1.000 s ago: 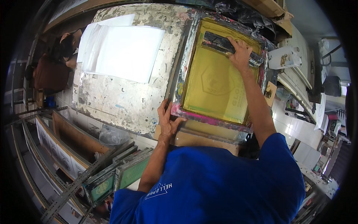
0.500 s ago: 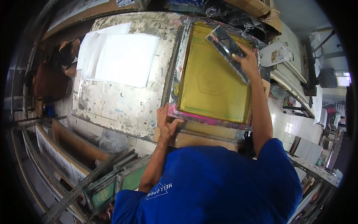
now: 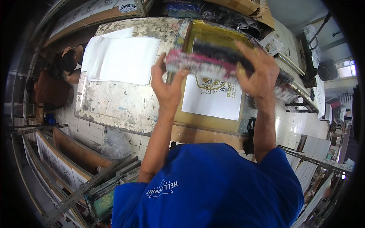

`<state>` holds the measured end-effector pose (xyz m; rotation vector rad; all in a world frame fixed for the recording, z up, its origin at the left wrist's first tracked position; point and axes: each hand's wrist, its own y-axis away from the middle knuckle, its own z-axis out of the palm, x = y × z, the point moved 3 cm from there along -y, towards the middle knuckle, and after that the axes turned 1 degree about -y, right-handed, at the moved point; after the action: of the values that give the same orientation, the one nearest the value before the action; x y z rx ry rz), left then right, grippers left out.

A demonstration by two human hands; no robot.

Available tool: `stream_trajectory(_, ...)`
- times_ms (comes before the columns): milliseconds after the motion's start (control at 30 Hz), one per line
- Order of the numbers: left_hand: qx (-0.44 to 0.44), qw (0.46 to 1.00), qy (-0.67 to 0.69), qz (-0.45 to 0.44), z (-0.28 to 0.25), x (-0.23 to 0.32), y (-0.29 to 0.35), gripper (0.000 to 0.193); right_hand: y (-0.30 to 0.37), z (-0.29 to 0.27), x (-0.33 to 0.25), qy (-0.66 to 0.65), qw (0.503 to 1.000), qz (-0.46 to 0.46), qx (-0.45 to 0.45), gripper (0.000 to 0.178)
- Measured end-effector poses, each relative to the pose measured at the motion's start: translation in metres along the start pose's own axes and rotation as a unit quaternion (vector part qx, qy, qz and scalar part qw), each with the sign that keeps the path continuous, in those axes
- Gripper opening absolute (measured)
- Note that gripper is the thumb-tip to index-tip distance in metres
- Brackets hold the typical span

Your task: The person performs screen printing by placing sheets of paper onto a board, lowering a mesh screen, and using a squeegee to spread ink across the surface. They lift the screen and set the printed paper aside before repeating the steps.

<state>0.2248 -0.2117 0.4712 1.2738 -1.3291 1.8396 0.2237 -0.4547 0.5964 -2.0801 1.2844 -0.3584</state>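
Note:
The near edge of the screen-printing frame (image 3: 178, 60) is tilted up, its pink-stained rim blurred by motion. My left hand (image 3: 167, 85) grips the frame's near left corner, thumb on the near side. At the frame's right, my right hand (image 3: 260, 72), also blurred, closes round the end of a dark squeegee (image 3: 216, 51) that lies across the frame. Under the raised frame a white paper sheet (image 3: 213, 102) with a gold-olive print lies on a yellowish board (image 3: 190, 117). The far part of the yellow screen mesh (image 3: 213, 30) shows behind the squeegee.
Left of the frame, a stack of white sheets (image 3: 121, 59) rests on the paint-worn table (image 3: 121, 106). A person (image 3: 53, 89) is low down beyond the table's left side. Metal racks with boards (image 3: 72, 152) stand at lower left, near a clear plastic bag (image 3: 115, 143).
The frame's near edge has risen off the board, uncovering the printed sheet. My left hand has moved up with it, and the squeegee has swung more crosswise with my right hand.

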Motion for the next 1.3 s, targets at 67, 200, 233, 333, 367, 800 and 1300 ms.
stream_trajectory(67,-0.048,0.998,0.037,-0.017,0.002,0.0,-0.011,0.069,-0.024,-0.007,0.016,-0.006,0.999,0.034,-0.038,0.054)
stream_trajectory(200,-0.102,0.944,-0.249,-0.19,-0.015,-0.095,0.059,0.074,-0.068,-0.012,0.035,-0.041,0.997,0.066,-0.028,0.047)
stream_trajectory(233,-0.116,0.929,-0.299,-0.187,-0.024,-0.125,0.087,0.079,-0.078,-0.009,0.038,-0.026,0.996,0.072,-0.038,0.047)
stream_trajectory(333,-0.147,0.877,-0.373,-0.266,-0.016,-0.14,0.133,0.083,-0.09,-0.026,0.046,-0.002,0.994,0.103,-0.038,0.047)
stream_trajectory(367,-0.134,0.875,-0.368,-0.285,-0.015,-0.139,0.137,0.08,-0.097,-0.029,0.037,-0.036,0.994,0.1,-0.023,0.048)
stream_trajectory(800,-0.104,0.935,-0.253,-0.226,0.04,-0.066,0.109,0.029,-0.111,-0.017,0.069,0.012,0.997,0.067,-0.046,0.046)
stream_trajectory(1300,0.095,0.878,-0.153,-0.443,-0.255,-0.028,0.313,0.055,-0.119,-0.019,0.065,0.006,0.988,0.112,-0.108,0.05)
